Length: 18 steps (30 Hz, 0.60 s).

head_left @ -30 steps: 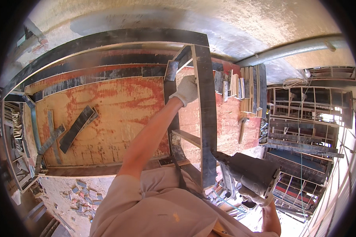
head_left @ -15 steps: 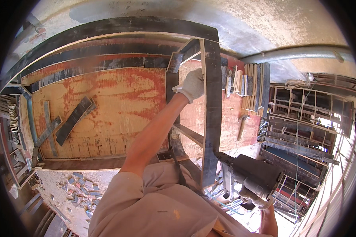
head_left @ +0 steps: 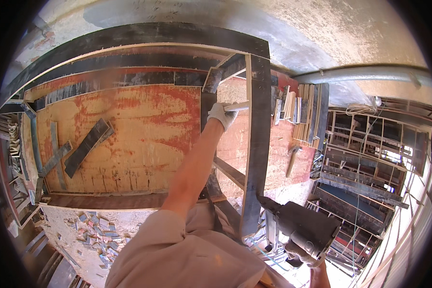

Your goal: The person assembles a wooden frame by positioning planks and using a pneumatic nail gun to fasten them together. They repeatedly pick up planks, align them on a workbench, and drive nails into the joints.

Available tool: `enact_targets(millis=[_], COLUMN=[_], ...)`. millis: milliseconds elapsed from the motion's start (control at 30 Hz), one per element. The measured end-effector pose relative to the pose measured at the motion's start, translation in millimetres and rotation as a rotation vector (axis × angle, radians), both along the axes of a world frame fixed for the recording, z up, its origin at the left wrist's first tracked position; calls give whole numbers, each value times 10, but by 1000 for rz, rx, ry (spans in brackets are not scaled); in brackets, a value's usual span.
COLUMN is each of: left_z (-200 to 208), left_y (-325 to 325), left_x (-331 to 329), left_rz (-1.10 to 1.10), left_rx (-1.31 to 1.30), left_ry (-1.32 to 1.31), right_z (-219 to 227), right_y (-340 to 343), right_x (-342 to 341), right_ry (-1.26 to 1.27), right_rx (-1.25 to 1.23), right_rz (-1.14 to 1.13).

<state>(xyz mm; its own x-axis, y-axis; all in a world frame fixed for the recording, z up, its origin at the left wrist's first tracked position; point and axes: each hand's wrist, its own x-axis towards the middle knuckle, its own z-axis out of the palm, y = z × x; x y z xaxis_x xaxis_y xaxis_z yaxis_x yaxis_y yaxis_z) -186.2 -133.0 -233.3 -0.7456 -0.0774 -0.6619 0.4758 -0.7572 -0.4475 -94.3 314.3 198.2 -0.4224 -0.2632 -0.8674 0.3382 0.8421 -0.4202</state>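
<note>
In a pale work glove, my left hand [head_left: 223, 116] is closed around the left end of a short wooden strip [head_left: 240, 105]. The strip lies crosswise, its right end at the inner edge of an upright black board [head_left: 259, 129]. That board forms the right end of a large black plywood frame [head_left: 177, 33]. My right hand [head_left: 302, 254], also gloved, grips the handle of a black nail gun [head_left: 309, 226]. The gun's nose is beside the lower part of the black board. Another short cross piece [head_left: 230, 173] spans the frame below my left hand.
A hammer [head_left: 291, 161] lies right of the frame, below stacked wood strips [head_left: 307, 113]. Loose black strips [head_left: 87, 148] rest on the red-stained plywood [head_left: 144, 125] at left. Offcuts [head_left: 98, 235] litter the floor at lower left. Black panels [head_left: 360, 187] are stacked far right.
My left hand has shifted left and slightly down, away from the black board, and the wooden strip now shows between them. The nail gun remains in my right hand, slightly farther left.
</note>
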Motion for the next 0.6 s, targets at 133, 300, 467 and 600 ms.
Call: enact_targets(millis=[133,300,467,600], left_z=[71,210,1032,1916], left_y=[147,31,307,518], left_x=[-2,59,336,534], left_rz=[-38,-35,51,129], left_rx=[-33,-31,-252,-321], left_ry=[-21,-17,203,527], right_z=[35,99,174,385], right_y=[-315,-567,-643,-1473], right_x=[167,79,4,-147], right_ry=[200,175,98,376], right_rx=[-75,-80,-202,-308], right_rz=[-11,-71,102,127])
